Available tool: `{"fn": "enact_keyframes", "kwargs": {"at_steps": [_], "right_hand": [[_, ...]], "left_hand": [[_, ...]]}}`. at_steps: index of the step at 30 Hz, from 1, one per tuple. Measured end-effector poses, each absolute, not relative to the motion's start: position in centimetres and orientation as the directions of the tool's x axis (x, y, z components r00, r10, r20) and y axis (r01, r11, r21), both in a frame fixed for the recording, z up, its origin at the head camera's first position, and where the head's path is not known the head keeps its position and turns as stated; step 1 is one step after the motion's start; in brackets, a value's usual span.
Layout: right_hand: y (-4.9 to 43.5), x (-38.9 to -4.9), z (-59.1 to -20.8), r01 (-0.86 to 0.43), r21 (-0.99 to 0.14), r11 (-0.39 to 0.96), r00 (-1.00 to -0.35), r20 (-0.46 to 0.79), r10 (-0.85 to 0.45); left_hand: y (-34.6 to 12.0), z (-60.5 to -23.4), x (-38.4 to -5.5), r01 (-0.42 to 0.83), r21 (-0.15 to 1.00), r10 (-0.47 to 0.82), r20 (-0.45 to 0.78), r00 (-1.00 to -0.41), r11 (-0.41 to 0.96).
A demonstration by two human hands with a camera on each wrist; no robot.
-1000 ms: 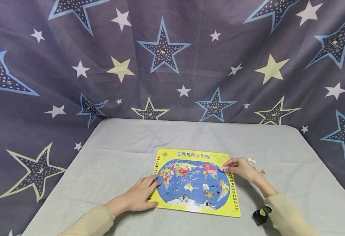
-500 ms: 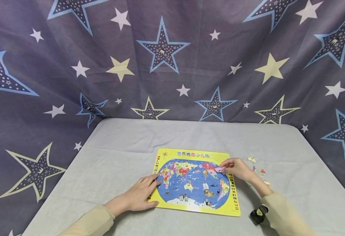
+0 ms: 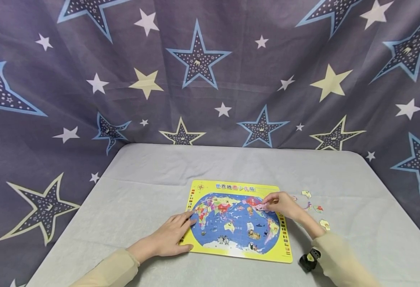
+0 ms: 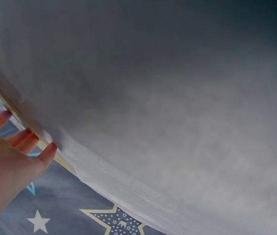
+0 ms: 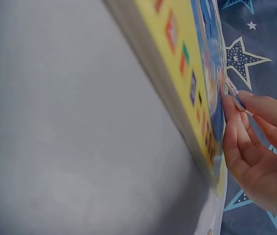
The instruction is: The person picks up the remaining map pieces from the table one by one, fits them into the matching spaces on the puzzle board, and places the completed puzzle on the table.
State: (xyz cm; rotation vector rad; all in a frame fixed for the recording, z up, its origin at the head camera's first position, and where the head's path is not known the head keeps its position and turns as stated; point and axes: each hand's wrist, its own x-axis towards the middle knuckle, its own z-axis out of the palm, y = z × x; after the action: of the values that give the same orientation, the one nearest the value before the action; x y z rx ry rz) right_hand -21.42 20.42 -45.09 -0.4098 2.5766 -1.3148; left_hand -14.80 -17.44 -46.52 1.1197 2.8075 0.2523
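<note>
A yellow-bordered world map puzzle board [image 3: 238, 255] lies on the cloth-covered table. My left hand [image 3: 168, 236] rests on the board's left edge with its fingers spread; in the left wrist view the fingertips [image 4: 48, 152] lie along that edge. Above the upper right of the map, my right hand [image 3: 283, 204] pinches a small pink puzzle piece [image 3: 261, 207] between thumb and fingers. In the right wrist view the piece [image 5: 234, 93] is tilted, close over the blue map area. The right fingers partly cover it.
Several loose puzzle pieces lie right of the board, among them a pale yellow piece [image 3: 306, 194], a red and green piece [image 3: 318, 208] and another yellowish piece [image 3: 324, 224]. A black wrist device [image 3: 309, 260] hangs at the right sleeve. A star-patterned curtain [image 3: 210, 99] stands behind the table [image 3: 152, 167].
My right hand has moved a little left over the map with the pink puzzle piece, uncovering more loose pieces on the right. The left hand stays in place.
</note>
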Motion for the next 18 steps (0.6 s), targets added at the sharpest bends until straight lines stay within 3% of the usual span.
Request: {"fn": "enact_keyframes", "kwargs": {"at_steps": [18], "right_hand": [[19.46, -21.42, -45.66, -0.176, -0.806, 0.565, -0.942, -0.028, -0.334]], "left_hand": [[-17.47, -46.56, -14.8, 0.673, 0.194, 0.692, -0.043, -0.721, 0.714]]}}
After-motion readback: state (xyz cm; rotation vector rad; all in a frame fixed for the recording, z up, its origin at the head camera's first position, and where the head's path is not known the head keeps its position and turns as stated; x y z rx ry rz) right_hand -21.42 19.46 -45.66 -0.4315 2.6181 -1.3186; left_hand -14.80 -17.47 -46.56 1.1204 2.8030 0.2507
